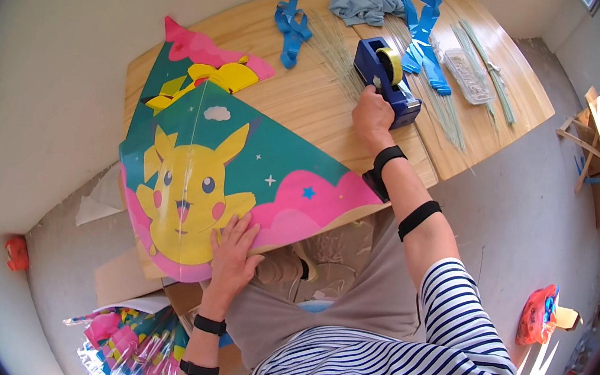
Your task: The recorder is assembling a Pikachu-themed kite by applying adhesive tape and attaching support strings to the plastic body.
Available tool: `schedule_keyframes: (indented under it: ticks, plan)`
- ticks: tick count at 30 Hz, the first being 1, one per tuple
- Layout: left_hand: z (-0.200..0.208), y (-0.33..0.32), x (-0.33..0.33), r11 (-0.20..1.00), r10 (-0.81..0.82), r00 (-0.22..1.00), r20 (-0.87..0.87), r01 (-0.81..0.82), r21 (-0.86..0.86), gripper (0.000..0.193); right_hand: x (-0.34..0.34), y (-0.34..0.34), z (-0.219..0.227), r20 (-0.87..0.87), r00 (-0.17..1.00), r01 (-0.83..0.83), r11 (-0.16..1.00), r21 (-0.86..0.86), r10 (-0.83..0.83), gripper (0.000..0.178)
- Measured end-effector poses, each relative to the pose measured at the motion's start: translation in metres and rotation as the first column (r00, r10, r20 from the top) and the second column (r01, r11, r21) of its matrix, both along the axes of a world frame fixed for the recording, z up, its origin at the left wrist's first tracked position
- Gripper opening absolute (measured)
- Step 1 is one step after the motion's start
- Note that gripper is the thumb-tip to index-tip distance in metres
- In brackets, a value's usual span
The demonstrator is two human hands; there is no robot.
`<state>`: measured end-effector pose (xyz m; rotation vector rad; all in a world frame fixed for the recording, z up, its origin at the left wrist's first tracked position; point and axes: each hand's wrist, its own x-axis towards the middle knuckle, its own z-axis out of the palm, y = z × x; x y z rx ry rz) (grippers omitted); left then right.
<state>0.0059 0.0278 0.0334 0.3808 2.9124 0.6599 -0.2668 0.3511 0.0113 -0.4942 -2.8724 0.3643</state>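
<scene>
A large triangular kite (243, 135), teal with pink edges and a yellow cartoon figure with pointed ears, lies over the left part of the table toward me. My left hand (235, 248) rests flat on its lower edge, fingers stretched out. Beyond the kite's right side, my right hand (374, 116) is closed at the near side of a dark blue tape dispenser (403, 101). A roll of yellowish tape (390, 65) sits in the dispenser. The fingertips of my right hand are partly hidden. Pink and yellow kite parts (231, 74) lie at the kite's far end.
On the wooden table (309, 114) are blue ribbon strips (290, 32), a grey-blue cloth (368, 1), thin rods (332, 49) and a clear plastic box (469, 76). Packed colourful kites (134, 347) lie at the lower left. A red bag (539, 316) stands on the floor at right.
</scene>
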Motion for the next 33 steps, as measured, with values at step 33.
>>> schedule_keyframes:
  ticks: [33]
  plan:
    - [-0.004, 0.0, 0.0, 1.0, -0.005, 1.0, -0.027, 0.005, -0.007, 0.063, 0.077, 0.024, 0.014, -0.192, 0.911, -0.389, 0.915, -0.106, 0.365, 0.014]
